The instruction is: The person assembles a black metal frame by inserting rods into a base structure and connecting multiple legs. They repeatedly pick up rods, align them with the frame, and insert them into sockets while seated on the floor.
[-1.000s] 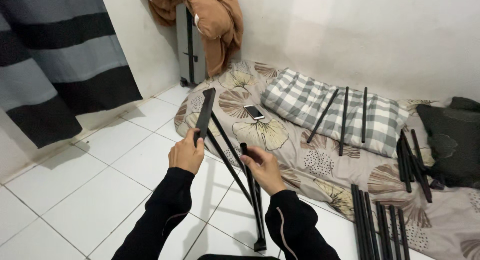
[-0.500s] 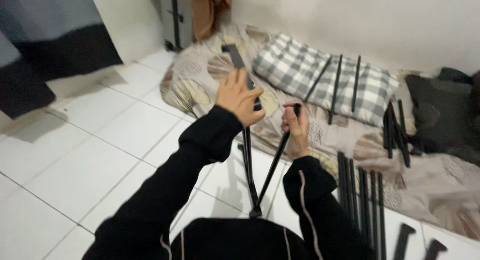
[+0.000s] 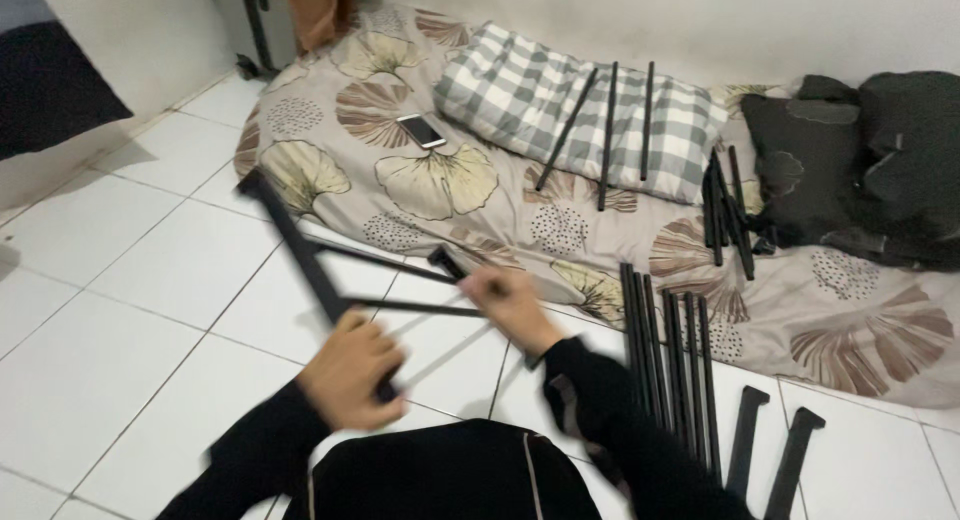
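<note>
Black metal frame [image 3: 330,270], blurred, apparently both hands gripping, phone [image 3: 421,131] beyond

You have one black frame piece [image 3: 330,280] made of three joined bars, gripped in your two hands. On the checked pillow [image 3: 500,90] lie three thin black rods [image 3: 607,130]. One phone [image 3: 420,131] rests left of that pillow. Right of it sit two dark cushions [image 3: 860,170]. Below the pillow, two short flat bars [image 3: 770,450] lie on the floor.
</note>
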